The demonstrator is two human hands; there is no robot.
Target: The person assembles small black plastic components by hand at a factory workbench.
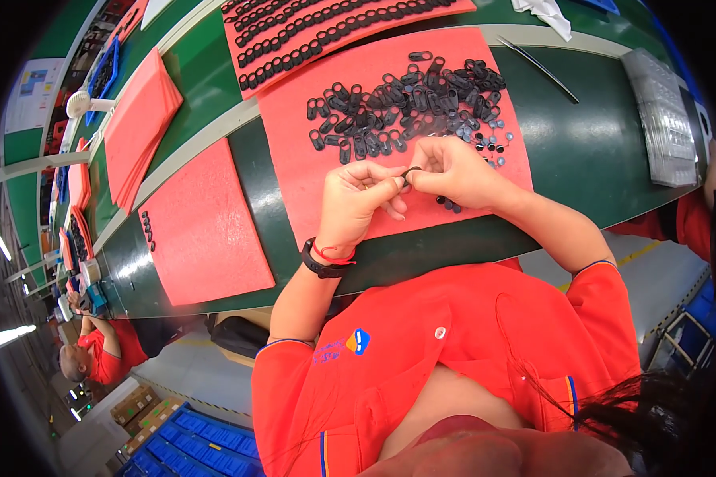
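Over a pink foam sheet [310, 191], my left hand [354, 199] and my right hand [463, 171] meet. Both pinch one small black part with a curved edge [408, 175] between thumb and fingertips, which cover most of it. Just beyond the fingers lies a loose heap of black oval plastic pieces [422, 99], each with a ring-like opening at one end. Small round grey and black buttons [495, 143] are scattered at the heap's right side, beyond my right hand. A few more black ones [447, 203] lie beneath my right wrist.
Another pink sheet [334, 36] at the back carries rows of black pieces. To the left, a pink sheet [207, 230] bears a short row at its edge. Tweezers [539, 67] and stacked clear plastic trays [660, 119] lie right. A co-worker [107, 350] sits far left.
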